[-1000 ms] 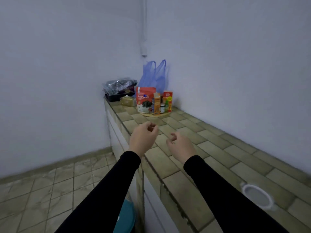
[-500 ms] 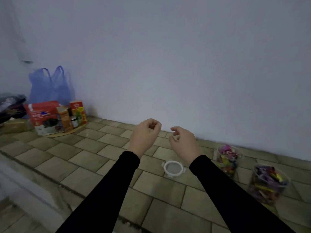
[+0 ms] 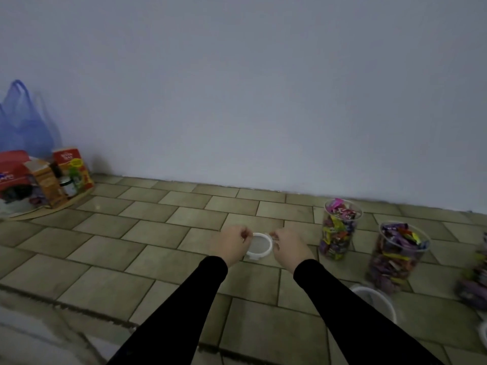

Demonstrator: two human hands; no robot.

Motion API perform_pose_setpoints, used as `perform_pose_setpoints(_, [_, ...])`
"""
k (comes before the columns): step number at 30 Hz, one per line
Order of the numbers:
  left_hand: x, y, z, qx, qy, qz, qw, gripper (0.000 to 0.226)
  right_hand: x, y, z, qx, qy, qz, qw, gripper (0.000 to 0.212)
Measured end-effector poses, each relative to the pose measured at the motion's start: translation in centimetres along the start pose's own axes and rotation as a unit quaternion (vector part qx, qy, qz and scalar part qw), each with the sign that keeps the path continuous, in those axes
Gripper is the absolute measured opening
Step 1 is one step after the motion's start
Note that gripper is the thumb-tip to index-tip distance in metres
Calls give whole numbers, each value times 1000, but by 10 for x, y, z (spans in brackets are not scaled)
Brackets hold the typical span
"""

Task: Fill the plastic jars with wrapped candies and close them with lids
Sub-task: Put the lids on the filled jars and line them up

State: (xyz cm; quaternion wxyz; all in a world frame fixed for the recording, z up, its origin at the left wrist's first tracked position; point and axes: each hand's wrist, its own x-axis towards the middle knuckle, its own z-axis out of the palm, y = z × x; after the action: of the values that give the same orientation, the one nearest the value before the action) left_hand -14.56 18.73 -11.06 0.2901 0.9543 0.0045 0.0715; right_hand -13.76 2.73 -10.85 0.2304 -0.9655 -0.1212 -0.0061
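The left hand (image 3: pixel 231 245) and right hand (image 3: pixel 289 247) meet at a white round lid (image 3: pixel 259 246) lying flat on the tiled desk (image 3: pixel 163 262), each grip with fingers curled at the lid's rim, left grip on its left edge, right grip on its right edge; whether they actually pinch it or only touch it I cannot tell. Right of the lid stand two open plastic jars full of wrapped candies, the far jar (image 3: pixel 338 229) and the near jar (image 3: pixel 395 255), well apart from the hands. Another white lid (image 3: pixel 379 301) lies nearer, partly behind the right sleeve. Far left, boxes (image 3: pixel 47 180) and a blue bag (image 3: pixel 23 119) stand against the wall
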Motion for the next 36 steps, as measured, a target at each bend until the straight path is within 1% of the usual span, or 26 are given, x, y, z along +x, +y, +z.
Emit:
perform_pose_setpoints(2, [6,-14,11,71,-30,5,997,24,7,4,15,-40,-9,-8,999,38])
perform_pose_setpoints(5, [16,-30,26,184,-77,32,979,35,14,11,32,-108,-37,-44,993,45])
perform_pose_setpoints(8, [24,-40,36,213,-122,39,969,40,16,20,44,-164,-53,-69,983,46])
perform_pose_setpoints(10, [28,-44,38,227,-119,44,966,38,17,26,49,-166,-45,-63,983,44])
perform_pose_setpoints(12, [31,-48,41,229,-106,53,966,36,17,31,52,-146,-35,-59,987,42])
perform_pose_setpoints(16, [28,-54,45,223,-65,80,969,29,18,31,54,-154,-9,-57,986,27])
perform_pose_setpoints(20, [21,-56,45,195,-28,117,973,25,13,31,52,-135,17,-62,989,23])
perform_pose_setpoints(22, [18,-54,43,173,-12,143,974,23,11,33,50,-101,35,-52,993,21])
perform_pose_setpoints(24, [16,-52,41,138,-2,172,976,19,8,37,48,-44,66,-41,996,18])
perform_pose_setpoints(26, [15,-45,40,105,3,184,977,17,3,42,45,51,130,-9,990,15])
perform_pose_setpoints(27, [15,-41,39,99,8,181,978,18,1,42,42,112,174,31,978,15])
perform_pose_setpoints(28, [16,-36,39,93,12,168,981,19,-2,43,38,173,226,83,955,16])
perform_pose_setpoints(30, [17,-24,39,64,23,130,989,22,-5,44,29,265,334,191,884,25])
perform_pose_setpoints(31, [17,-17,39,48,31,120,991,23,-6,46,24,289,378,229,849,32])
perform_pose_setpoints(32, [18,-11,40,33,41,115,992,24,-6,48,21,301,406,257,824,41])
perform_pose_setpoints(33, [18,-5,41,17,46,112,992,25,-6,51,16,304,420,277,809,49])
perform_pose_setpoints(34, [18,0,41,3,49,108,993,26,-5,54,13,306,421,291,803,59])
perform_pose_setpoints(36, [18,9,42,-17,46,98,994,24,0,61,5,310,408,296,806,80])
